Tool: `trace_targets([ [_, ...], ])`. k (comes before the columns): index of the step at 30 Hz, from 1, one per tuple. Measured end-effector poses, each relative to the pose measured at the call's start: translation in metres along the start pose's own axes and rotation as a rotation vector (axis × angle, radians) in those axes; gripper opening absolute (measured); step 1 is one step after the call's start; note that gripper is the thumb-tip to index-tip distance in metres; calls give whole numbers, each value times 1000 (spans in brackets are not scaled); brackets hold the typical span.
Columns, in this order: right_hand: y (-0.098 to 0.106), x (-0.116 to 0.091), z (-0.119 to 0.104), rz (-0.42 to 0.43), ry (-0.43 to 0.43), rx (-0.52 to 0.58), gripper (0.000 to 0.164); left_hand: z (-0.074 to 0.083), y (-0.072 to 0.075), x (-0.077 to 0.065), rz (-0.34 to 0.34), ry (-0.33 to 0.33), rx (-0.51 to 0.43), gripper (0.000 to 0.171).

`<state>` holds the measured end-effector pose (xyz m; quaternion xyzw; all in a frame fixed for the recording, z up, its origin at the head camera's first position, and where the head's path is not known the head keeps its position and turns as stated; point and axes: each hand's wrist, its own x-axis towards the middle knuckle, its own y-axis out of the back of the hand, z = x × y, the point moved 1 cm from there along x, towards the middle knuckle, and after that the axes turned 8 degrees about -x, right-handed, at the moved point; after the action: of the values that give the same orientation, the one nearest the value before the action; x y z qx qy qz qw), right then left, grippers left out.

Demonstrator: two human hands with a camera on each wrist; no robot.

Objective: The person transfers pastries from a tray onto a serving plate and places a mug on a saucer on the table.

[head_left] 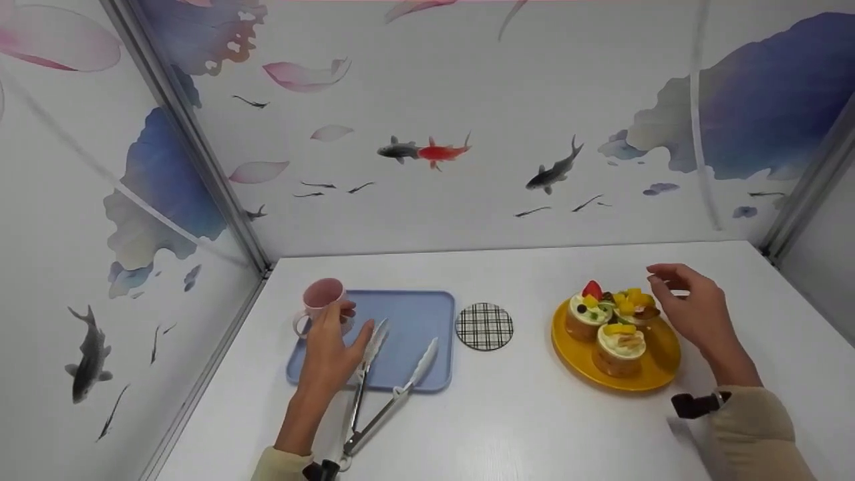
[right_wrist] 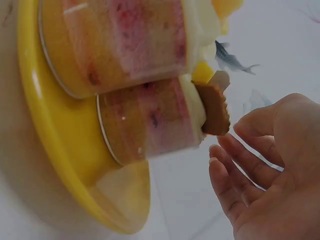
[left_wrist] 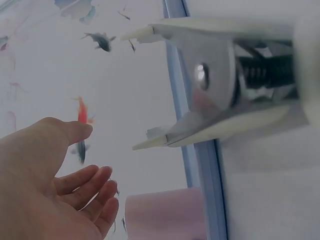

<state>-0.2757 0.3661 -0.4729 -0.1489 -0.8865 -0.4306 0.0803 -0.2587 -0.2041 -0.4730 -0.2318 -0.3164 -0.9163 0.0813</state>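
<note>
In the head view my left hand (head_left: 328, 351) hovers over the left side of a blue tray (head_left: 407, 307), fingers loosely bent and holding nothing. Just beyond it a pink mug (head_left: 323, 292) stands at the tray's back left corner; the left wrist view shows the mug (left_wrist: 165, 215) apart from the fingertips. Metal tongs (head_left: 381, 417) with pale tips lie spread across the tray's front edge, beside this hand. My right hand (head_left: 698, 307) hangs beside a yellow plate (head_left: 658, 371) of fruit-topped cream cakes (head_left: 619, 351). Its loosely bent fingers are near one cake (right_wrist: 150, 120), with nothing held.
A round checked coaster (head_left: 485, 327) lies between the tray and the plate on the white table (head_left: 507, 427). A white wall (head_left: 454, 207) painted with fish and petals rises behind the table, with another panel (head_left: 60, 254) at the left.
</note>
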Motion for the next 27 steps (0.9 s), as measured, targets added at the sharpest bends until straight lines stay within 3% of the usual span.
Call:
trace_targets([
  [13,-2,-17,-74,62,254,29,37,-17,10,25,141,-26,-49,37],
  [20,-17,-26,-107,-22,312,26,37,-27,19,37,166,9,-68,36],
  [27,-43,-30,-125,-144,287,4,41,-40,27,42,214,89,-56,34],
])
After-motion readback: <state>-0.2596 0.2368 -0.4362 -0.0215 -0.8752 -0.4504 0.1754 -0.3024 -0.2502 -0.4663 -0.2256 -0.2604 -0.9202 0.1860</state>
